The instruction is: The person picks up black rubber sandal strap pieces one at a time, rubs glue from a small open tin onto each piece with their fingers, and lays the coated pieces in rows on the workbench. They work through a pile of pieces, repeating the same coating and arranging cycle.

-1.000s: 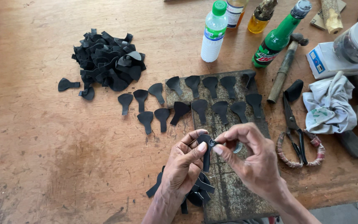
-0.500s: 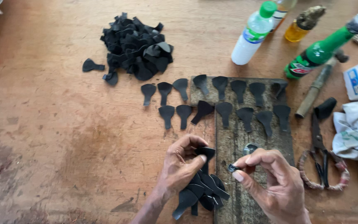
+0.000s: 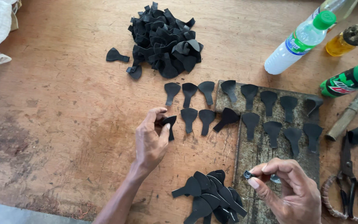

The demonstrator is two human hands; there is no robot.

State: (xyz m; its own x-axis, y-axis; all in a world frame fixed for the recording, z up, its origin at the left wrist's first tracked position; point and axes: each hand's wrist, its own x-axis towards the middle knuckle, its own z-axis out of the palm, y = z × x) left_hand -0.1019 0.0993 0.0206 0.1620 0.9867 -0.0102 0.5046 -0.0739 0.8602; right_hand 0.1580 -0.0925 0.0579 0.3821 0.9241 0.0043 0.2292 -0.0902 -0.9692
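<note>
On the tabletop (image 3: 54,124), the hands have parted: left hand (image 3: 152,139) now carries a black piece (image 3: 170,123) toward the rows, right hand (image 3: 289,193) pinching a small bit (image 3: 247,174).

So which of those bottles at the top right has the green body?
The green plastic bottle lying at the right edge, below the others. The white bottle has only a green cap, and the small yellow bottle holds yellow liquid.
</note>
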